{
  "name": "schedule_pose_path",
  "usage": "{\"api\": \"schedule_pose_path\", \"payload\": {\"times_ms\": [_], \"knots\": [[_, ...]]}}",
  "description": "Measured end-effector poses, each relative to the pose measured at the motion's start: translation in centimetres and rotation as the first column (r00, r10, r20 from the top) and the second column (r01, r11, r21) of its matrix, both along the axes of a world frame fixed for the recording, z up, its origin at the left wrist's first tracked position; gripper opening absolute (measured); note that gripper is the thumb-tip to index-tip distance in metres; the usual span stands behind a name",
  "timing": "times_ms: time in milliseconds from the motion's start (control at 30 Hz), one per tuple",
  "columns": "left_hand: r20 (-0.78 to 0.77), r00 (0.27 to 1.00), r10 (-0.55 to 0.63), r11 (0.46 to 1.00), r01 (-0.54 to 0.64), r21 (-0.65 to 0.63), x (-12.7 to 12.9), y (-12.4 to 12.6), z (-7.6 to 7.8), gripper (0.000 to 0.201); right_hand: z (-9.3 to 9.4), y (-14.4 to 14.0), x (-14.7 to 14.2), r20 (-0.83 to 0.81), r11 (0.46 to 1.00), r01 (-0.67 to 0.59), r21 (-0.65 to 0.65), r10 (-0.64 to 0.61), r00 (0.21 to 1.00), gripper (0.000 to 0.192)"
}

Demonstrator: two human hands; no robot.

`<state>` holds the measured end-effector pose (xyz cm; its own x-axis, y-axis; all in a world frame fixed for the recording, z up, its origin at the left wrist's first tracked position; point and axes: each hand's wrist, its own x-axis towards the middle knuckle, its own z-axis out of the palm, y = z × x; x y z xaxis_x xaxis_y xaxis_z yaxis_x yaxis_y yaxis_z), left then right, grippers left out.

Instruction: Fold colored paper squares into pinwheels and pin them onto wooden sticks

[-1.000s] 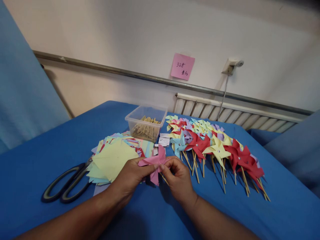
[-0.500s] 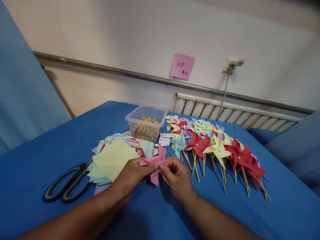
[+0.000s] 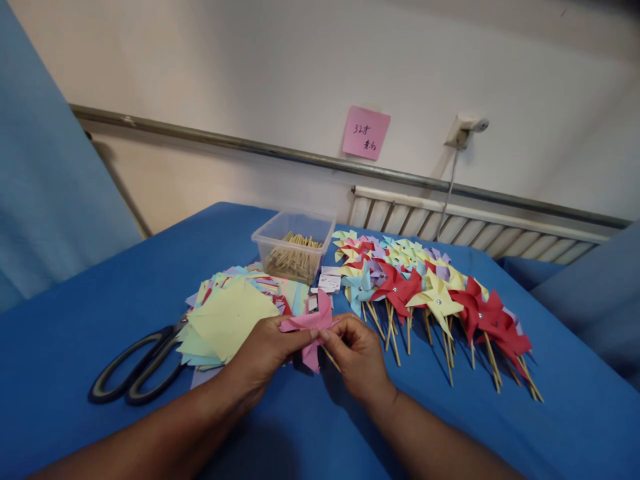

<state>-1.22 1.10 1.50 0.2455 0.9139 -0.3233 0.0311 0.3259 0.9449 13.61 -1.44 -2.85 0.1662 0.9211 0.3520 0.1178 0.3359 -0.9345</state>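
A pink paper pinwheel [image 3: 324,308] is held between my two hands above the blue cloth. My left hand [image 3: 273,341] is closed on it, the thumb pressing near its centre. My right hand [image 3: 357,350] pinches the same pinwheel at the middle from the other side; its fingertips partly hide the centre. A thin wooden stick [image 3: 330,358] slants down from behind the pinwheel beside my right thumb. Left of my hands lies a pile of cut paper squares [image 3: 233,320], pale yellow on top. Scissors [image 3: 143,367] rest at the pile's left edge, their blades hidden under the paper.
Behind the paper stands a clear plastic box [image 3: 295,247] of wooden sticks. Small white boxes [image 3: 329,279] sit beside it. Rows of finished pinwheels [image 3: 437,300] in several colours cover the right side of the blue-covered table [image 3: 200,240]. A radiator [image 3: 475,223] runs along the wall behind.
Almost nothing differs. Both hands stay on the pink pinwheel in the same pinching hold, and the whole view has shifted very slightly.
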Motion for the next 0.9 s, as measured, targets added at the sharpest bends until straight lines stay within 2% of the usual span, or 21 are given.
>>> {"api": "schedule_pose_path", "payload": {"times_ms": [133, 300, 900], "knots": [[0.022, 1.000, -0.005, 1.000, 0.005, 0.007, -0.02, -0.05, 0.09, 0.026, 0.16, -0.24, -0.02, -0.010, 1.000, -0.020, -0.004, 0.020, 1.000, 0.018], [0.091, 0.996, -0.024, 1.000, 0.024, -0.006, -0.03, -0.31, 0.25, 0.023, 0.45, -0.58, 0.14, 0.003, 0.997, -0.073, 0.012, 0.073, 0.997, 0.007], [0.112, 0.994, -0.014, 0.998, 0.020, -0.056, 0.18, -0.48, 0.60, 0.024, 0.44, -0.36, 0.14, 0.073, 0.999, -0.018, 0.029, 0.016, 0.997, 0.012]]}}
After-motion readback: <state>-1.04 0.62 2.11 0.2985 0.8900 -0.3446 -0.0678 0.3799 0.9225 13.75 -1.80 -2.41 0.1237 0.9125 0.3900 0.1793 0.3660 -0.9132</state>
